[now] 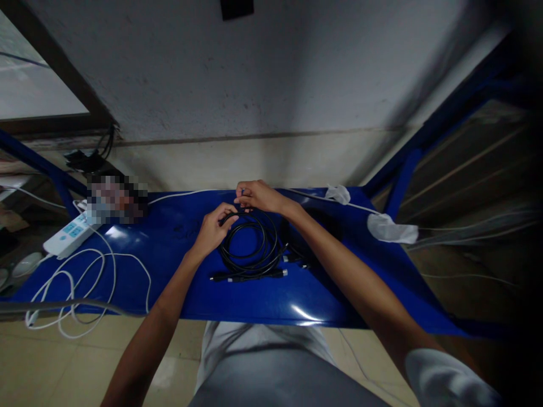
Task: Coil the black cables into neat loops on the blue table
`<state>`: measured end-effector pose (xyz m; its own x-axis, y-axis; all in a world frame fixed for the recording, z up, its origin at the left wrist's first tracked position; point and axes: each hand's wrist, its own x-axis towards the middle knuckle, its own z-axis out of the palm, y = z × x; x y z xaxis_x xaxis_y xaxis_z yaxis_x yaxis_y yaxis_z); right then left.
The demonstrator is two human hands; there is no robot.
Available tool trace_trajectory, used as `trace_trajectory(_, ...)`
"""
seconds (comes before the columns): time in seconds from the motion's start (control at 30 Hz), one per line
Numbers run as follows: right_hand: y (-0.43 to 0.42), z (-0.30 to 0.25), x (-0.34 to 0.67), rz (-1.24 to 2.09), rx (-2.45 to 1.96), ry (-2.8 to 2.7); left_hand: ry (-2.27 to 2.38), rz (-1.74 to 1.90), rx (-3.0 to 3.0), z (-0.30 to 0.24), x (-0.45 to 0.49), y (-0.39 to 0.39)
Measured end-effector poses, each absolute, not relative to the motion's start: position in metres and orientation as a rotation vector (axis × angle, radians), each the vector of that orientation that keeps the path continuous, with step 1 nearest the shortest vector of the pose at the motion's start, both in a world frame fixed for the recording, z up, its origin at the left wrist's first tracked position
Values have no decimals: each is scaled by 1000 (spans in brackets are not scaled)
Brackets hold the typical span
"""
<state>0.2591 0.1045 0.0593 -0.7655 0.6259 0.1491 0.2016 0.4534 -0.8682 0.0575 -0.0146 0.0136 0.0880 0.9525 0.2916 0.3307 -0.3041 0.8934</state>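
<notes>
A coil of black cable (244, 271) lies on the blue table, with plug ends showing along its near side. My left hand (216, 227) is closed on the upper left of this coil, thumb and fingers pinching the strands. Just above the coil's top, my right hand (262, 196) has its fingertips pinched together. What sits between those fingertips is too small to make out. Beside the coil, partly hidden under my right forearm, is a second bundle of black cable (292, 257) with its plug ends showing.
On the blue table (186, 294), a white power strip (70, 234) and loose white cable (102, 265) occupy the left. White plastic wrappings (392, 228) lie around a cable at the right. A wall (203, 164) stands behind, and blue frame posts (405, 181) rise at the sides.
</notes>
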Motion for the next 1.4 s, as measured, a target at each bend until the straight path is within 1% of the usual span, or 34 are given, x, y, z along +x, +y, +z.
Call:
trace_trajectory(0.17,104,61,258,1108,-746,-2330,1304,1181,1795,11,55,-14)
trace_trajectory(0.37,104,62,258,1081,-746,-2290,1323,1197,1886,11,54,-12)
trace_trajectory(0.67,98,80,261,952,-624,-2294,1367,1188,1916,14,56,-15)
trace_trajectory(0.87,80,94,252,862,-393,-2336,1403,1195,1926,16,57,-16)
trace_trajectory(0.97,73,96,247,918,-313,-2356,1421,1241,1920,12,55,-15)
trace_trajectory(1.1,70,92,242,1035,-327,-2382,1425,1278,1907,6,52,-11)
trace_trajectory(1.4,65,91,243,1091,-368,-2362,1355,1297,1926,10,53,-15)
